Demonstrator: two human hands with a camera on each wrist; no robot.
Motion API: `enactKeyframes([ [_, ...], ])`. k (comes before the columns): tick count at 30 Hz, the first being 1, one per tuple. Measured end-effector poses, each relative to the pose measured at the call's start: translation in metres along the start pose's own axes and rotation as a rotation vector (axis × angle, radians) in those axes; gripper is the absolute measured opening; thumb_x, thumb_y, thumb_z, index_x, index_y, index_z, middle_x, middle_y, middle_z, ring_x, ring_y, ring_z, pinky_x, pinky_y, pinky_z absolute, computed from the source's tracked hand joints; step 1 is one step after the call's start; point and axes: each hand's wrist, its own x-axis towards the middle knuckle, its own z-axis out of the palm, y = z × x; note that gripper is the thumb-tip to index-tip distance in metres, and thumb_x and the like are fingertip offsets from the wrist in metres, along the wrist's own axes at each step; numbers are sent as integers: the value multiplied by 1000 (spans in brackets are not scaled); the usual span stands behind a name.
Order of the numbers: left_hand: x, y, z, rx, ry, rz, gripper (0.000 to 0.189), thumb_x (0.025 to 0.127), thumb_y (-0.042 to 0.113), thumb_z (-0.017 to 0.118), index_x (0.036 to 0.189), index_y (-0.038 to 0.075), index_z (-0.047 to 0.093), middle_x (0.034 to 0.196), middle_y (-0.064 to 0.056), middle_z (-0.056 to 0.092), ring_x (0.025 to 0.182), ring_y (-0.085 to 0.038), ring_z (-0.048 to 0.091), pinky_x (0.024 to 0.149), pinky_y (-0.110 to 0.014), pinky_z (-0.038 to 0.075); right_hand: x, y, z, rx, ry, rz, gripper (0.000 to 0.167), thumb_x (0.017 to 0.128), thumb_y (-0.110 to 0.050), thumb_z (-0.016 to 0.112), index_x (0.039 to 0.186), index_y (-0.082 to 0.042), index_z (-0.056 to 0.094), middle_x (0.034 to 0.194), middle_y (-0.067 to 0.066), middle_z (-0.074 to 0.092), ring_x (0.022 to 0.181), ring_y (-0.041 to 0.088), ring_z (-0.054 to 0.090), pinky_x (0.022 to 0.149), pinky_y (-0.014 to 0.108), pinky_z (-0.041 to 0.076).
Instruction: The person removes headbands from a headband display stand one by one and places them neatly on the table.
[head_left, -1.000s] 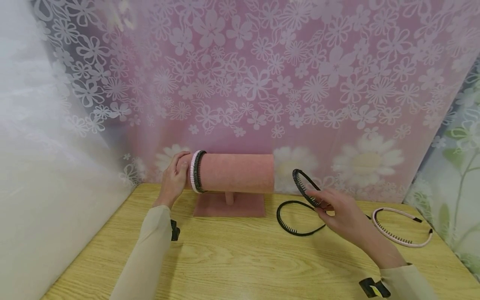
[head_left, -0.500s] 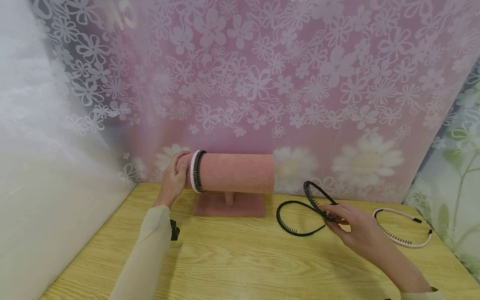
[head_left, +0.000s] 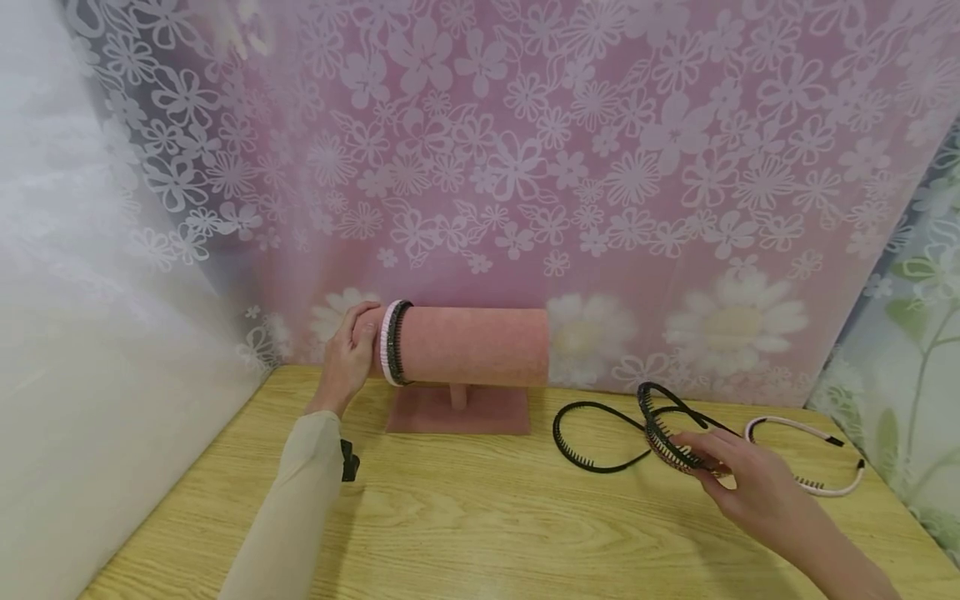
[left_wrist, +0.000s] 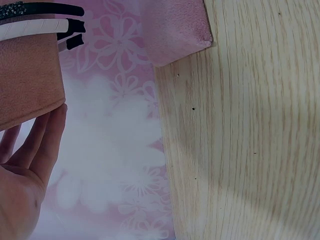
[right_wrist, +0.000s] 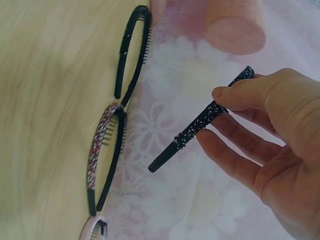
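My left hand (head_left: 348,354) holds the left end of a pink velvet headband stand (head_left: 476,346), thumb in front. On the stand near that hand sit a white headband (head_left: 386,346) and a dark glittery headband (head_left: 397,343), side by side. Between thumb and fingers, my right hand (head_left: 772,496) pinches a black toothed headband (right_wrist: 195,127) with sparkly stones, raised over the table. Below it in the right wrist view lies a headband with red and white beads (right_wrist: 95,160), which the held one and the hand partly cover in the head view.
A plain black headband (head_left: 564,446) lies on the wooden table (head_left: 465,517), right of the stand's base (head_left: 420,421). At the far right lies a pink headband (head_left: 842,492), partly behind my right hand. A flowered curtain (head_left: 480,167) hangs close behind the table.
My right hand has moved right and lower, carrying the black headband away from the stand and over the headbands on the table. The left hand has stayed on the stand.
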Motion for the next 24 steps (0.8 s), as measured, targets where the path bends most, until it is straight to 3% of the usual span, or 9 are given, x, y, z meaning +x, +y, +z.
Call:
enactKeyframes([
  [2, 0, 0, 0, 0, 0, -3, 45, 107, 53, 42, 144, 32, 54, 147, -9, 58, 120, -39, 62, 100, -59, 46, -5, 3, -1, -7, -1, -8, 66, 53, 15, 89, 111, -12, 73, 92, -1, 72, 69, -4, 63, 59, 9, 47],
  [3, -1, 0, 0, -2, -1, -2, 45, 107, 53, 42, 144, 31, 54, 148, -8, 58, 120, -39, 62, 101, -59, 46, -7, 5, -1, -8, 4, -17, 51, 66, 5, 90, 111, -12, 73, 91, -2, 72, 70, -4, 64, 60, 7, 46],
  [9, -1, -1, -1, 7, 1, 3, 46, 107, 53, 41, 145, 31, 53, 148, -8, 58, 119, -38, 63, 100, -59, 46, -19, 16, -5, -24, 15, -8, 52, 64, 5, 91, 109, -13, 73, 88, -3, 71, 71, -6, 64, 61, 5, 46],
  [10, -1, -1, -1, 9, 1, 3, 46, 107, 53, 41, 145, 31, 53, 148, -9, 58, 119, -39, 63, 100, -59, 46, -21, 17, -6, -34, 9, 6, 67, 50, 14, 90, 109, -12, 73, 88, -3, 72, 71, -6, 63, 61, 5, 45],
  [16, -2, 1, -1, 2, -19, -10, 48, 107, 55, 40, 147, 32, 51, 148, -11, 58, 117, -39, 64, 98, -60, 47, -36, 26, -11, -59, -33, 78, 65, 52, 15, 90, 109, -11, 73, 86, 0, 73, 70, -9, 63, 60, 3, 44],
  [24, -1, 0, -1, 6, -19, -9, 48, 106, 56, 40, 146, 33, 51, 148, -10, 58, 119, -38, 63, 100, -60, 47, -56, 36, -19, -99, -101, 186, 63, 54, 17, 87, 110, -9, 73, 87, 1, 74, 67, -9, 60, 55, 13, 49],
])
